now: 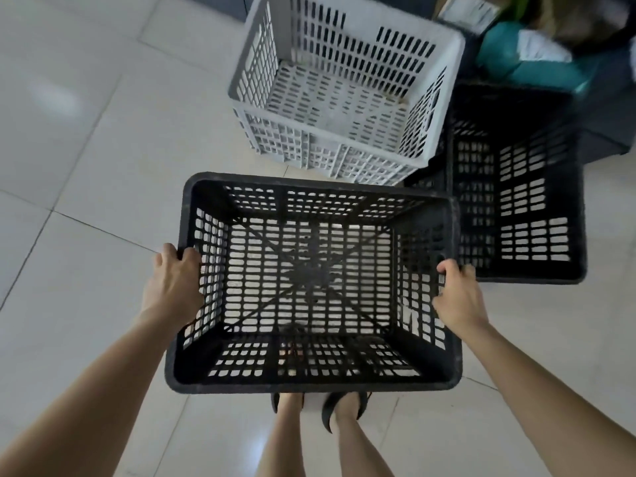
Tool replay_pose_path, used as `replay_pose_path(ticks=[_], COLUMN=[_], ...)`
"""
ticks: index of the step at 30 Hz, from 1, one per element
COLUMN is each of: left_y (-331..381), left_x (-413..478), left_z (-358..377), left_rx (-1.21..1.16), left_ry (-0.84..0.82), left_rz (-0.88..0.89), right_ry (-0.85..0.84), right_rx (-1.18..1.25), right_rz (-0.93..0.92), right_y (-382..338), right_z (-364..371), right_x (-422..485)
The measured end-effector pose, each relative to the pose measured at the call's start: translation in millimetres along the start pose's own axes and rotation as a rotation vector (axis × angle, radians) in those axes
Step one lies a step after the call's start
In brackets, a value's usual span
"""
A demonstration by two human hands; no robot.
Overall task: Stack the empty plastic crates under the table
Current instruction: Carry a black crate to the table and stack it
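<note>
— Crates first: which one is being held?
— The black crate (311,385), by both short ends. It is up off the floor (86,139), level, directly in front of the person's legs.
— Which way does it point?
— The open top faces up at the camera. Its long axis runs left to right across the view.
— And the fingers?
— The left hand (175,284) has its fingers curled over the left rim, tips inside the wall. The right hand (457,297) grips the right rim the same way. Both are closed on the crate.
— What lies beyond it?
— A grey crate (344,87) stands on the floor farther out, open side up, turned a little askew. Just to its right is a second black crate (516,187), long axis running away from the person.
— Anything hidden?
— The held crate's right rim covers the second black crate's near left corner, and the grey crate covers part of its far left side. Whether those two touch, I cannot tell. The feet (344,407) show only partly, below the near rim and dimly through the mesh. At the upper right, a teal bag (537,63) sits among blurred clutter I cannot make out.
</note>
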State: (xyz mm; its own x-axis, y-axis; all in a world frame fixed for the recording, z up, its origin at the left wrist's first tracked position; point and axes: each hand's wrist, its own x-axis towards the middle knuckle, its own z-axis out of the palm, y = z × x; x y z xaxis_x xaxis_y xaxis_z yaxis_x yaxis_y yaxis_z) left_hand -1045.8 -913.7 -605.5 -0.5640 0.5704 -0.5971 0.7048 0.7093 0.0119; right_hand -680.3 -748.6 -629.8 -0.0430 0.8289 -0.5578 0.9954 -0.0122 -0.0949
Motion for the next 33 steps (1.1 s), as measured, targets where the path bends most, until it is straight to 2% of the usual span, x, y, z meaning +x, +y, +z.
replay_pose_path(ticks=[13, 20, 26, 33], left_y=[31, 73, 159, 314], left_x=[-168, -231, -263, -300], left_z=[-168, -232, -264, -267], left_rx=[-0.007, 0.092, 0.168, 0.301], left_ry=[0.105, 0.16, 0.17, 0.176], left_rz=[-0.052, 0.109, 0.279, 0.474], right_ry=[0.074, 0.185, 0.296, 0.351], right_rx=[0.053, 0.129, 0.215, 0.312], right_rz=[-0.041, 0.075, 0.209, 0.385], right_y=[26, 71, 140, 273], right_z=[-166, -244, -296, -343], right_x=[-138, -208, -247, -260])
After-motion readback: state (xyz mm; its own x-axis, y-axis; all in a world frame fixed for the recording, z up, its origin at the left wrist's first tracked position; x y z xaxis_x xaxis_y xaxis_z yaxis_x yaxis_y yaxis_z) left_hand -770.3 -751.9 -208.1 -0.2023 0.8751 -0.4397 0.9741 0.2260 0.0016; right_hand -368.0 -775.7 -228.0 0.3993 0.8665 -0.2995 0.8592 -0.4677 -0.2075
